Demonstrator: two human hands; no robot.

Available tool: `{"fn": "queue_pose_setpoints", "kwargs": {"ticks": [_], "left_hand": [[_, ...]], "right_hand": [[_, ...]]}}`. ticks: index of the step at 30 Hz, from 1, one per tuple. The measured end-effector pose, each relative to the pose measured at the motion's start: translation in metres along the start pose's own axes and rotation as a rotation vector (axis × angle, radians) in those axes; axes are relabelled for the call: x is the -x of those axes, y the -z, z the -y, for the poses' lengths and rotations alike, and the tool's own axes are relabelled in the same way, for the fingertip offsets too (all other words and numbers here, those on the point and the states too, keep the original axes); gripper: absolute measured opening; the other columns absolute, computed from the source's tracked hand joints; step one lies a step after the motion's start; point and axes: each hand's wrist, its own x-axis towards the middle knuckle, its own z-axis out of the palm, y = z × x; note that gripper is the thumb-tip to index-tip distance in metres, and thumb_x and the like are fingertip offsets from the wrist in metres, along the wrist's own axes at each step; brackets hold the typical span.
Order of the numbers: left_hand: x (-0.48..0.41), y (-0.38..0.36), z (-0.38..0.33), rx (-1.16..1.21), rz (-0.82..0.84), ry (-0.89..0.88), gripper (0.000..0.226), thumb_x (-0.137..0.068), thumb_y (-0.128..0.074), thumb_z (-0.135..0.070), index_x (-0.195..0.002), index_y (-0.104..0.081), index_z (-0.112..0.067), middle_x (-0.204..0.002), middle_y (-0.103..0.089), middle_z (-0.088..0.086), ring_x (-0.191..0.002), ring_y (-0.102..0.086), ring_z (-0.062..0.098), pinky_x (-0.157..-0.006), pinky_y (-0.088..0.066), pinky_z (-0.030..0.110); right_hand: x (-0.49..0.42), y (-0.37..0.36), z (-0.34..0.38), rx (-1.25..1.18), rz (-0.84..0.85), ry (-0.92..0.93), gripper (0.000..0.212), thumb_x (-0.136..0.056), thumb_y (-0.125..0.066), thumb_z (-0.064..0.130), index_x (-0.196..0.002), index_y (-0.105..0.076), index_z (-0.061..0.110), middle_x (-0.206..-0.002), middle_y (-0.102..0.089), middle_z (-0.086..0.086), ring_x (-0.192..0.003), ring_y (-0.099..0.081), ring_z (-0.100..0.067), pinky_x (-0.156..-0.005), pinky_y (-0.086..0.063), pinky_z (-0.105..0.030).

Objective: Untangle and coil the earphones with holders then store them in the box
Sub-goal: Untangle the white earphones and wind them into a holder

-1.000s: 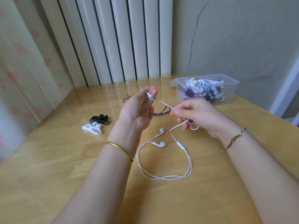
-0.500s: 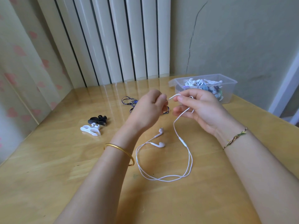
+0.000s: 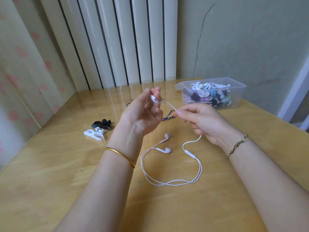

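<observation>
White holder (image 3: 94,133) and black holder (image 3: 102,124) lie at left, likely ready for wrapping; left hand (image 3: 142,114) pinches the white earphones (image 3: 166,150) by the plug; right hand (image 3: 204,121) pinches the cable taut, probably to start a coil; buds rest on the table (image 3: 66,164); clear box (image 3: 212,92) stands far right.

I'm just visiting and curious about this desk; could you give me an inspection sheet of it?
Surface: glossy wooden table.
Job's things: white earphones, earbuds on the table; black holder and white holder at left; clear box holding coiled earphones.
Clutter: nothing seen.
Hands: left hand holds the plug end; right hand pinches the white cord.
Cables: white cord loops on the table; dark braided cable behind the hands.
Surroundings: white slatted panel, heart-print curtain, cracked wall.
</observation>
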Motion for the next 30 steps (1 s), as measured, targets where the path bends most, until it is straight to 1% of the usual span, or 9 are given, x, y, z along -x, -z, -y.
{"fn": "queue_pose_setpoints", "kwargs": {"ticks": [3, 7, 11, 15, 17, 20, 25, 28, 30], "left_hand": [[-0.001, 0.001, -0.001, 0.096, -0.059, -0.085, 0.004, -0.095, -0.053, -0.014, -0.095, -0.057, -0.012, -0.084, -0.072, 0.0, -0.077, -0.066, 0.006, -0.054, -0.031, 0.016], [-0.005, 0.004, -0.002, 0.045, -0.098, -0.214, 0.007, -0.095, -0.048, -0.005, -0.095, -0.054, -0.008, -0.095, -0.068, 0.007, -0.092, -0.063, 0.013, -0.053, -0.038, 0.014], [-0.011, 0.01, 0.006, -0.38, -0.112, -0.412, 0.03, -0.089, -0.043, 0.009, -0.106, -0.06, -0.01, -0.104, -0.066, 0.003, -0.095, -0.061, 0.008, -0.06, -0.039, 0.017], [-0.013, 0.016, 0.011, -0.729, -0.106, -0.556, 0.044, -0.081, -0.036, 0.016, -0.1, -0.061, -0.015, -0.107, -0.066, 0.002, -0.11, -0.06, 0.012, -0.073, -0.045, 0.023], [-0.015, 0.019, 0.016, -1.028, -0.068, -0.61, 0.041, -0.077, -0.036, 0.016, -0.093, -0.061, -0.013, -0.1, -0.066, 0.005, -0.102, -0.061, 0.015, -0.085, -0.047, 0.029], [-0.016, 0.024, 0.023, -1.409, 0.024, -0.589, 0.013, -0.079, -0.051, -0.001, -0.089, -0.059, 0.003, -0.088, -0.063, 0.02, -0.077, -0.051, 0.017, -0.075, -0.047, 0.035], [-0.004, 0.012, 0.019, -1.268, 0.161, -0.386, 0.017, -0.095, -0.052, -0.015, -0.083, -0.062, -0.009, -0.071, -0.066, -0.003, -0.059, -0.054, 0.003, -0.055, -0.038, 0.015], [0.001, 0.005, 0.011, -0.85, 0.259, -0.164, 0.02, -0.097, -0.047, -0.014, -0.08, -0.058, -0.013, -0.063, -0.059, -0.006, -0.056, -0.049, 0.005, -0.055, -0.032, 0.018], [0.003, 0.002, 0.006, -0.586, 0.275, -0.059, 0.021, -0.097, -0.045, -0.018, -0.081, -0.058, -0.016, -0.064, -0.059, -0.007, -0.057, -0.05, 0.003, -0.052, -0.031, 0.016]], "right_hand": [[0.005, -0.002, 0.004, 0.104, 0.09, -0.028, 0.016, -0.089, -0.062, 0.019, -0.098, -0.07, 0.009, -0.054, -0.042, 0.004, -0.031, -0.028, -0.003, -0.034, -0.015, -0.015], [0.011, -0.002, 0.01, 0.19, 0.184, 0.005, 0.016, -0.092, -0.058, 0.021, -0.085, -0.07, 0.013, -0.039, -0.03, 0.017, -0.032, -0.031, -0.002, -0.04, -0.012, -0.018], [0.013, 0.0, 0.017, 0.178, 0.235, 0.041, 0.026, -0.09, -0.059, 0.03, -0.07, -0.063, 0.014, -0.044, -0.026, 0.014, -0.036, -0.024, -0.004, -0.04, -0.012, -0.017], [0.014, 0.003, 0.02, 0.085, 0.193, 0.104, 0.03, -0.089, -0.059, 0.022, -0.062, -0.058, 0.012, -0.046, -0.022, 0.008, -0.04, -0.016, -0.006, -0.04, -0.01, -0.018], [0.012, 0.005, 0.021, -0.005, 0.122, 0.133, 0.03, -0.089, -0.057, 0.014, -0.059, -0.056, 0.011, -0.045, -0.023, 0.006, -0.04, -0.015, -0.006, -0.04, -0.008, -0.019], [0.006, 0.012, 0.02, -0.205, -0.047, 0.152, 0.027, -0.086, -0.051, 0.007, -0.06, -0.052, 0.011, -0.05, -0.025, 0.0, -0.04, -0.016, -0.007, -0.037, -0.009, -0.017], [-0.002, 0.017, 0.01, -0.218, -0.251, 0.141, 0.024, -0.09, -0.05, 0.01, -0.066, -0.053, 0.013, -0.051, -0.029, 0.002, -0.036, -0.02, -0.003, -0.034, -0.012, -0.016], [-0.005, 0.017, 0.002, -0.146, -0.277, 0.079, 0.023, -0.093, -0.051, 0.014, -0.07, -0.056, 0.013, -0.055, -0.029, 0.0, -0.032, -0.023, -0.001, -0.032, -0.013, -0.014], [-0.005, 0.015, -0.001, -0.08, -0.172, 0.009, 0.023, -0.094, -0.052, 0.018, -0.073, -0.06, 0.012, -0.055, -0.029, 0.0, -0.032, -0.019, -0.001, -0.032, -0.012, -0.013]]}}
